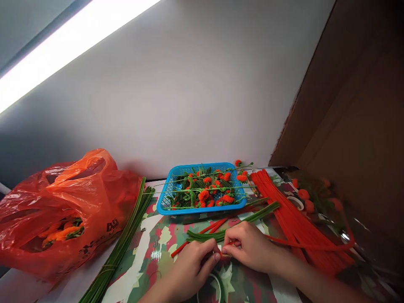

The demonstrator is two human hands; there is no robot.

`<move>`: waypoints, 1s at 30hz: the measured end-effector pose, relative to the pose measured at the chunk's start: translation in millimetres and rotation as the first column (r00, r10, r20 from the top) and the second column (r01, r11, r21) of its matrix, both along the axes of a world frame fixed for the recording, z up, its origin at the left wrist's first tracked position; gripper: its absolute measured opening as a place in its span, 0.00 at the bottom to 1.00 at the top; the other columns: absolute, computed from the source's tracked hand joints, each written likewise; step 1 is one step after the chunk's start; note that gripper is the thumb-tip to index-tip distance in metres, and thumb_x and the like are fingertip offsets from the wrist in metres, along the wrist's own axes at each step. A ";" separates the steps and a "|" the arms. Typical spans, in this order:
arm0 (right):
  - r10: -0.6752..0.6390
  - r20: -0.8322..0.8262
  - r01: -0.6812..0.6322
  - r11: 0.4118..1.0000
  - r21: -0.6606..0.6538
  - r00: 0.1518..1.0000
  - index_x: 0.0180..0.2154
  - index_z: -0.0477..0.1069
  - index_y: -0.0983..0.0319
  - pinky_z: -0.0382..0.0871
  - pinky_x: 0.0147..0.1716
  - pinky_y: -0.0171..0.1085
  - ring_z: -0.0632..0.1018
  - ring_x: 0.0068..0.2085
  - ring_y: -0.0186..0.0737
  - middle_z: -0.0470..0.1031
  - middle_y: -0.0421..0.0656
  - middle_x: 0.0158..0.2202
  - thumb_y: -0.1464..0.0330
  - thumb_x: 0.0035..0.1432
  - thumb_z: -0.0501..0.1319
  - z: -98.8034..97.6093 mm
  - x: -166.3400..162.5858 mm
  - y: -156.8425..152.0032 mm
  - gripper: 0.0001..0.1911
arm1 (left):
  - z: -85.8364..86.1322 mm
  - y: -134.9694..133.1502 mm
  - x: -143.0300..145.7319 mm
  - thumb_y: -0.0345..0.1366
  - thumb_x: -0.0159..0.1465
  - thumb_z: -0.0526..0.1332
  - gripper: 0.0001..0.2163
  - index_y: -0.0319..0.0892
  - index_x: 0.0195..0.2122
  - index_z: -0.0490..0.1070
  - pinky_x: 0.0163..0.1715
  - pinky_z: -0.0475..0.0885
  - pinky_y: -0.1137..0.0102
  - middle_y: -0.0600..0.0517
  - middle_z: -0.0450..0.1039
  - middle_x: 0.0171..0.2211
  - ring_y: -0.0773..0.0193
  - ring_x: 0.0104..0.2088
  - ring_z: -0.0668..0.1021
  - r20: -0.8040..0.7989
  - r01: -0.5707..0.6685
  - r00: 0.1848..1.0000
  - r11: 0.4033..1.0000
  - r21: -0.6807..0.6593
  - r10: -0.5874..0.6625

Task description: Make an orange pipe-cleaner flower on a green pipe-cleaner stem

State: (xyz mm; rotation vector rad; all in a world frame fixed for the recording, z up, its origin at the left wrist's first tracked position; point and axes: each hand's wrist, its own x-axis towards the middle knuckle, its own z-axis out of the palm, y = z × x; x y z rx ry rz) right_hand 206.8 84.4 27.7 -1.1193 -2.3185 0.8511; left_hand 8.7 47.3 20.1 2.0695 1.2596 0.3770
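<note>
My left hand (197,263) and my right hand (249,248) meet low in the middle of the head view, fingertips almost touching. Both are closed in a pinch on a red pipe cleaner (220,254), of which only a short piece shows between the fingers. Just beyond my knuckles lies a small bunch of green pipe cleaners (265,211), with a few loose red pipe cleaners (179,250) beside it. A roll of green tape (221,290) sits close to my left hand, partly covered by it.
A blue basket (160,209) of orange-and-green pipe-cleaner pieces stands at the back. An orange plastic bag (97,206) and a long green pipe-cleaner bundle (115,254) are on the left. A red bundle (284,214) and finished orange flowers (303,194) lie right, beside a brown cardboard wall (353,105).
</note>
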 end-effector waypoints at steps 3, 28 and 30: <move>-0.036 0.043 0.026 0.976 0.215 0.998 0.25 0.70 0.62 0.54 0.25 0.31 0.70 0.25 0.32 0.72 0.37 0.23 0.72 0.55 0.60 -5.2 -2.7 -5.2 0.06 | -6.3 -2.2 5.5 0.41 0.68 0.45 0.12 0.43 0.31 0.61 0.25 0.56 0.73 0.55 0.67 0.25 0.66 0.25 0.66 0.015 -0.099 0.995 0.994 0.034 0.099; -0.175 -0.418 0.011 0.931 -0.365 0.891 0.25 0.76 0.65 0.59 0.22 0.31 0.67 0.23 0.32 0.70 0.40 0.20 0.59 0.54 0.62 -11.9 -7.4 -2.4 0.16 | -11.2 0.2 7.1 0.52 0.60 0.56 0.17 0.42 0.28 0.58 0.20 0.49 0.77 0.61 0.51 0.19 0.73 0.19 0.52 0.695 -0.118 0.583 0.889 -0.442 0.422; -0.162 -0.428 -0.064 0.883 -0.465 0.889 0.22 0.73 0.66 0.56 0.21 0.30 0.65 0.22 0.30 0.66 0.38 0.19 0.56 0.49 0.65 -13.0 -2.5 4.9 0.18 | -6.3 -0.5 2.7 0.51 0.61 0.55 0.17 0.42 0.28 0.58 0.20 0.49 0.76 0.61 0.50 0.19 0.73 0.20 0.52 0.658 -0.065 0.661 0.902 -0.428 0.360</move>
